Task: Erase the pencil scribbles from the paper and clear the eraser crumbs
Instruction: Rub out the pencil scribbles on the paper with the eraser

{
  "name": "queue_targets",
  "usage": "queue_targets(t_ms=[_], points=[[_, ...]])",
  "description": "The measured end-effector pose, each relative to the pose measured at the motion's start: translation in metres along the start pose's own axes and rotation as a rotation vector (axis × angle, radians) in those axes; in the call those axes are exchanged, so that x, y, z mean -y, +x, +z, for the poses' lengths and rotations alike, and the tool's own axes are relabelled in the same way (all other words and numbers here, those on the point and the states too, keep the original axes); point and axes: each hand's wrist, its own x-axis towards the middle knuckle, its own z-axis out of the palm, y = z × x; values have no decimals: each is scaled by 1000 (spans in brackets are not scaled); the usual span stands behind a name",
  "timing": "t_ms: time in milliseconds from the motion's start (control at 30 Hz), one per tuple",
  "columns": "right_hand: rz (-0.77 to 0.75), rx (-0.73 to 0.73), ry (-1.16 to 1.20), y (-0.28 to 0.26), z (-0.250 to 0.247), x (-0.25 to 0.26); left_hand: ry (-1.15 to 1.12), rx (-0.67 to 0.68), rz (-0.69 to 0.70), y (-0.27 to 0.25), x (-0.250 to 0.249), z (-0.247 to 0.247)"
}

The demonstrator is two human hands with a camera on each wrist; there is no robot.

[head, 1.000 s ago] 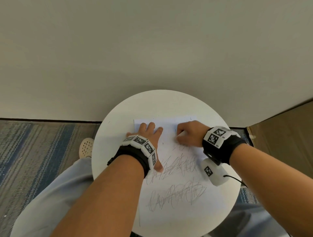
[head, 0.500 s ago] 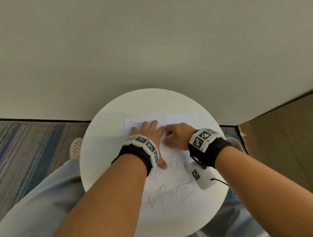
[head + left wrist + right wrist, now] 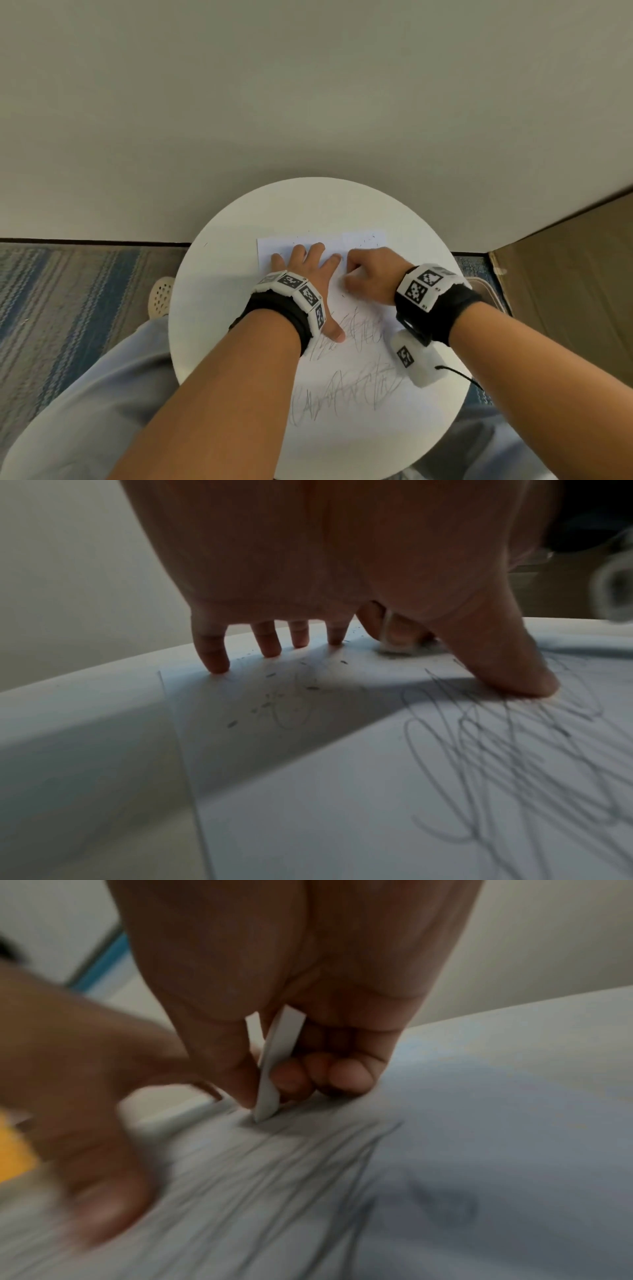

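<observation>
Eraser (image 3: 277, 1064): thin white slab, pinched between the thumb and curled fingers of the right hand (image 3: 371, 274). It stands on edge, its lower tip touching the paper (image 3: 342, 428) near the sheet's far end; its upper end shows between thumb and palm in the right wrist view.

Paper: white sheet, flat on the round white table (image 3: 212, 308), long axis running away from the person. Two bands of pencil scribbles (image 3: 346, 390) remain on the near half. The far part shows only faint traces.

Eraser crumbs (image 3: 270, 696): small dark flecks scattered on the far part of the paper, around and between the left fingertips, a few near the sheet's far edge.

Left hand (image 3: 305, 274): palm down, fingers (image 3: 214, 656) straight and spread, tips pressing the paper's far left portion; thumb stretched toward the person, its tip on the upper scribble band. It lies just beside the right hand, forefinger nearly touching it.

Right hand: knuckles up, fist-like around the eraser, wrist raised off the sheet. The right wrist view is motion-blurred.

Both wrists: black bands with white marker blocks.
</observation>
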Motion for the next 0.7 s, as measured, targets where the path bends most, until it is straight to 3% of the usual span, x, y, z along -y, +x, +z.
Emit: queue_targets(t_ms=[67, 200, 333, 467, 567, 700], points=[[-69, 86, -44, -2, 10, 4, 3, -20, 3, 0, 0, -1], [57, -40, 39, 7, -7, -8, 19, -20, 1, -1, -3, -3], [-17, 63, -27, 5, 0, -5, 23, -29, 5, -2, -1, -4], [68, -32, 39, 10, -11, -14, 40, 10, 3, -1, -3, -6], [-9, 72, -21, 5, -1, -11, 40, 1, 4, 0, -4, -7], [67, -51, 41, 8, -11, -20, 29, 7, -2, 0, -5, -7]])
